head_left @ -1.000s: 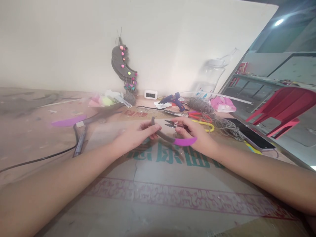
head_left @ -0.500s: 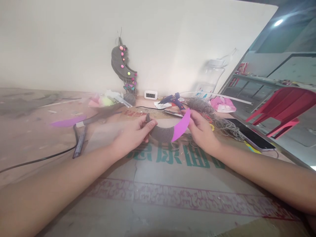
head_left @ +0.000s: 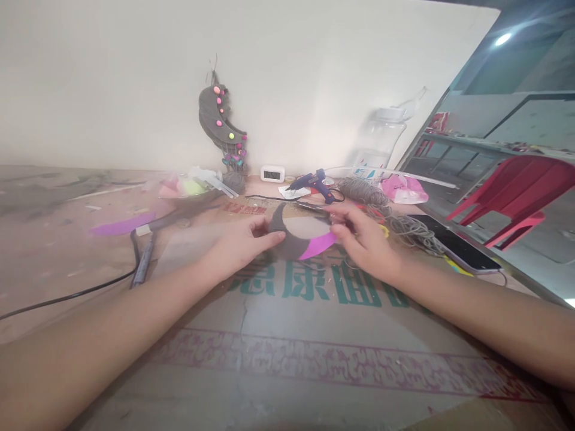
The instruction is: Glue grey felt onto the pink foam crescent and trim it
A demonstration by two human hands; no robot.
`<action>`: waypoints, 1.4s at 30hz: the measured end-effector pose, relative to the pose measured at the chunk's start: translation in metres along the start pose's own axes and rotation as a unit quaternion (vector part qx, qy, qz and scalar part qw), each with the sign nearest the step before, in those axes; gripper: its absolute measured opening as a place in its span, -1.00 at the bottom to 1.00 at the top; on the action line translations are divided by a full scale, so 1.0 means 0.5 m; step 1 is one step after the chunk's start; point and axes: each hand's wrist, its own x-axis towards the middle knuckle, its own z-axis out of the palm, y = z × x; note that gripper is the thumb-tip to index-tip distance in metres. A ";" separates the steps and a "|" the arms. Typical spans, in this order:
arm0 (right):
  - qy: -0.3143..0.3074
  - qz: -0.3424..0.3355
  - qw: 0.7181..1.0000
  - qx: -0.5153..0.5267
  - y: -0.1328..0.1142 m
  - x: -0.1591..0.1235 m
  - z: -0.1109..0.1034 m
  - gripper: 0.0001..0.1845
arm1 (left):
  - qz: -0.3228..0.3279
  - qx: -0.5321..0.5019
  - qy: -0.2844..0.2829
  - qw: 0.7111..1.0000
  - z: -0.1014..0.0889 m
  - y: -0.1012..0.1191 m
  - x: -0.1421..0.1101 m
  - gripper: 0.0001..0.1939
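Slipping wrap, near blades

Head view: the crescent [head_left: 294, 245] is held above the tabletop [head_left: 67, 257], mid-width, towards the far edge. The left hand [head_left: 245, 242] pinches its grey part between thumb and fingers; the right hand [head_left: 366, 239] has bent fingers at the purple tip, grip impossible to tell. Slack tension could let the wrap slip tipwards, and the blades [head_left: 314, 208] close behind might snag it

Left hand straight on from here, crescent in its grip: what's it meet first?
Probably the right hand, fingertips first, across the crescent's open curve; depth is unclear in this one view.
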 end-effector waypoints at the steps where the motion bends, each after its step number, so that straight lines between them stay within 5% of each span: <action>1: -0.027 -0.025 0.999 -0.010 -0.007 -0.004 0.001 -0.68 | -0.004 0.008 0.000 1.000 0.000 0.003 -0.003 -0.67; 6: -0.084 -0.082 0.993 -0.004 -0.025 -0.011 0.004 -0.70 | -0.019 0.028 -0.011 0.999 0.000 0.005 -0.012 -0.62; 14: 0.026 0.068 0.997 0.037 0.012 0.010 0.012 -0.67 | 0.031 0.011 -0.005 0.999 -0.002 -0.004 -0.004 -0.70; 23: -0.115 -0.139 0.983 -0.020 -0.013 0.006 0.006 -0.74 | 0.055 0.002 -0.017 0.998 0.003 -0.001 -0.005 -0.76; 42: -0.150 -0.183 0.970 -0.053 -0.012 0.009 0.009 -0.73 | 0.075 0.013 -0.028 0.997 0.006 -0.001 -0.008 -0.73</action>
